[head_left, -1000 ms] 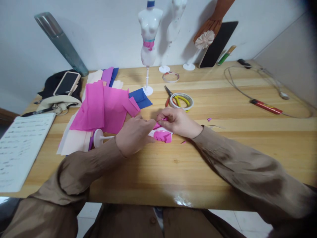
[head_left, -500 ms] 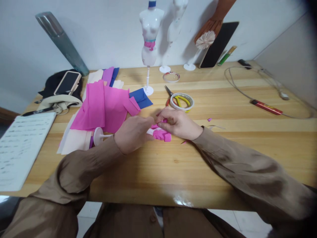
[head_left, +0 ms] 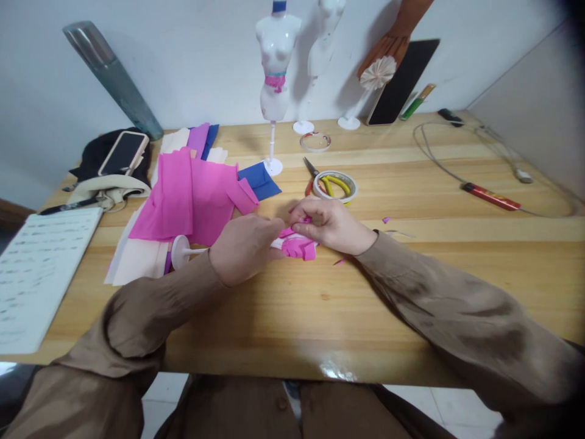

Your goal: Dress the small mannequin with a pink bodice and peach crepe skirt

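A small white mannequin lies on its side on the wooden table (head_left: pixel 411 286), its round base (head_left: pixel 180 252) sticking out to the left. My left hand (head_left: pixel 244 247) is closed over its body and hides most of it. Pink crepe paper (head_left: pixel 298 247) is wrapped on the mannequin between my hands. My right hand (head_left: pixel 326 224) pinches the upper edge of that pink paper with thumb and fingers. Both sleeves are brown.
Pink sheets (head_left: pixel 192 195), blue paper (head_left: pixel 259 180) and cream paper (head_left: pixel 137 259) lie left. An upright mannequin (head_left: pixel 275 67), tape roll (head_left: pixel 336 185), scissors (head_left: pixel 311 169), a red pen (head_left: pixel 491 196), a cable (head_left: pixel 439 164), a phone (head_left: pixel 124 152) and a printed sheet (head_left: pixel 36 268) surround me.
My right fingers have shifted slightly along the pink paper, and the paper wrap looks more bunched than a second ago. Both hands stay in place.
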### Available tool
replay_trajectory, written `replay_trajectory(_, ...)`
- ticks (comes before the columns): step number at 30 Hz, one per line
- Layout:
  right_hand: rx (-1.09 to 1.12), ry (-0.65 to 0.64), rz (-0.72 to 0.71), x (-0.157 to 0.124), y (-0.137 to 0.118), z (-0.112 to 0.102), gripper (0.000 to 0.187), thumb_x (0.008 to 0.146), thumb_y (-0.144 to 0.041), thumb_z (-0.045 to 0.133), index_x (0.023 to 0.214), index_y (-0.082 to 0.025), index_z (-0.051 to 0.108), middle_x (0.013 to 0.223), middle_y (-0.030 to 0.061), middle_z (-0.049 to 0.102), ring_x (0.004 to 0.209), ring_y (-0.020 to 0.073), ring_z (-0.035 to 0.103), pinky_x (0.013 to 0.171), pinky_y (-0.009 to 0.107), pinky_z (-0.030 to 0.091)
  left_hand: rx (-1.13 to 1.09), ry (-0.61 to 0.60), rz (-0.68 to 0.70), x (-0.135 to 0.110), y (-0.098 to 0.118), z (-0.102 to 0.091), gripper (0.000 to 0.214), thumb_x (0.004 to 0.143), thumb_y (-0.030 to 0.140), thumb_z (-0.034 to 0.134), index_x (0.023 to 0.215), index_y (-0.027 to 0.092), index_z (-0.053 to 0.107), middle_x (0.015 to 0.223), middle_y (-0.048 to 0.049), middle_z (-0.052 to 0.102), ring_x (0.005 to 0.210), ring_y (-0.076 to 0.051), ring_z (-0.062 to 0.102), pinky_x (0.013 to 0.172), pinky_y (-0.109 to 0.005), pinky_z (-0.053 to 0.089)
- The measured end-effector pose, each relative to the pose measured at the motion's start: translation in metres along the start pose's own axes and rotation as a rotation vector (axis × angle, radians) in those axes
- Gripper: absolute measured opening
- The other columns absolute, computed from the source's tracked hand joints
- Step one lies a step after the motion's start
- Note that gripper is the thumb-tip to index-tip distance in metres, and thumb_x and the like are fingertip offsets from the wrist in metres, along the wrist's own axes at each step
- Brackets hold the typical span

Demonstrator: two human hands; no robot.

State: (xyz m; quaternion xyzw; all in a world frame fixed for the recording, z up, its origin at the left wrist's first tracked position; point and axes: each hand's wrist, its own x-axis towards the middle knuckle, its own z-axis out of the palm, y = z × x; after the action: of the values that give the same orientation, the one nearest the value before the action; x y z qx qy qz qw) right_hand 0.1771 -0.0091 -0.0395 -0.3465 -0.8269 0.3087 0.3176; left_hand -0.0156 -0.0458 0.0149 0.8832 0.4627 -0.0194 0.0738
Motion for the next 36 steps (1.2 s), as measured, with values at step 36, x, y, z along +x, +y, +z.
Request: replay_trajectory(36, -0.029, -0.001, -0.03, -0.005, -0.006, -0.003, 0.01, 0.079, -0.019, 0.058, 0.07, -0.017, 0.062, 0.071, 0.005, 0.063, 0.066, 0.0155, 0.055, 0.066, 0.03, 0.044, -0.087, -0.005, -0.078, 0.001, 0.004, 0.005, 0.026, 0.084, 0.037, 0.062, 0.093, 0.015, 0.053, 0.095, -0.0086, 0.061, 0.09, -0.023, 0.058, 0.075, -0.034, 0.048)
